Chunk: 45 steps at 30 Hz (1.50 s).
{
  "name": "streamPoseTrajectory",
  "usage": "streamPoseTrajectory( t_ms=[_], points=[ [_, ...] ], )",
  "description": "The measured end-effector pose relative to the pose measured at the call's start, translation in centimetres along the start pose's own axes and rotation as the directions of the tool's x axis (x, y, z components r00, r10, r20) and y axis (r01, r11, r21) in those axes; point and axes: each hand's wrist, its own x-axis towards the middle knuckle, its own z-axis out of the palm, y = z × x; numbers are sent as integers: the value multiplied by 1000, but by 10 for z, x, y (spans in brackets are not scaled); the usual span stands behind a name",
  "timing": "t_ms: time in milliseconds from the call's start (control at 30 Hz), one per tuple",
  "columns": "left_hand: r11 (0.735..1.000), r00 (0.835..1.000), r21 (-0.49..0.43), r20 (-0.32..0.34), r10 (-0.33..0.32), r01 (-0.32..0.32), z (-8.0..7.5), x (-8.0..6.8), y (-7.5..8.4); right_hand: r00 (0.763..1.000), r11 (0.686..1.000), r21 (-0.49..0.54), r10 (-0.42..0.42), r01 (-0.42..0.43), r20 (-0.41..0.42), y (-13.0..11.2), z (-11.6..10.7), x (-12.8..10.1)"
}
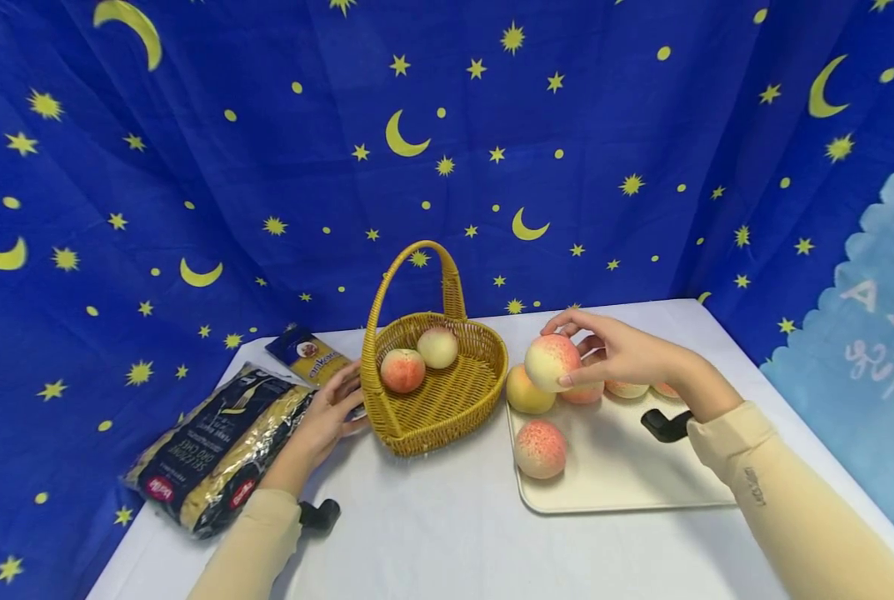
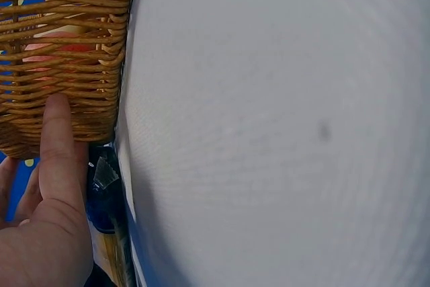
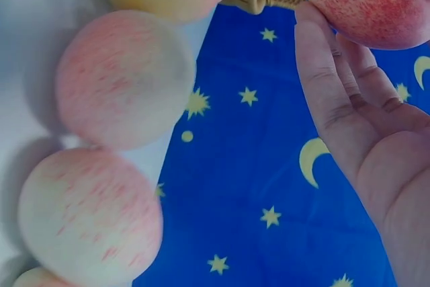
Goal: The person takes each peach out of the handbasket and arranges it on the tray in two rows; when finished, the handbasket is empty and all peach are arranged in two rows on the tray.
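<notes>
Left hand [image 1: 325,419]: fingers straight, pressing the basket [image 1: 447,408] wall at its left; keep it braced.
Basket: mid-table, two peaches inside.
Right hand [image 1: 621,350]: fingertips curled round a peach [image 1: 550,362], lifted over the tray [image 1: 626,475]; carry it left, clear of the rim.
Tray: right, more peaches.

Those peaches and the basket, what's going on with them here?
A person sits at a white table. Their right hand holds a peach in a fingertip grip, lifted above the cream tray, where several more peaches lie. Their left hand rests flat against the side of the wicker basket, which already holds two peaches. A bag of pasta lies to the left.
</notes>
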Motion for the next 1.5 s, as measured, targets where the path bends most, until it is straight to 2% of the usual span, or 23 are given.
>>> streamPoseTrajectory(
  t_ms=[100,333,633,833,1000,1500],
  points=[
    [1000,1000,5,1,3,-3,0,0,0,1000,999,26,22,-21,-18,3,1,-14],
    [1000,1000,4,-7,-6,6,1,-1,1,998,999,17,-45,45,-48,18,7,-39],
    [1000,1000,9,-12,-7,7,3,-1,1,995,998,17,-65,66,-74,39,18,-62],
    [1000,1000,13,-26,-8,8,3,-1,0,995,999,14,-39,40,-92,52,25,-71],
    [1000,1000,13,-20,-3,4,2,0,-1,997,999,32,-19,21,-69,62,31,-74],
    [1000,1000,3,-23,2,-2,3,-1,0,999,999,49,-17,19,-45,82,46,-77]
  ],
)
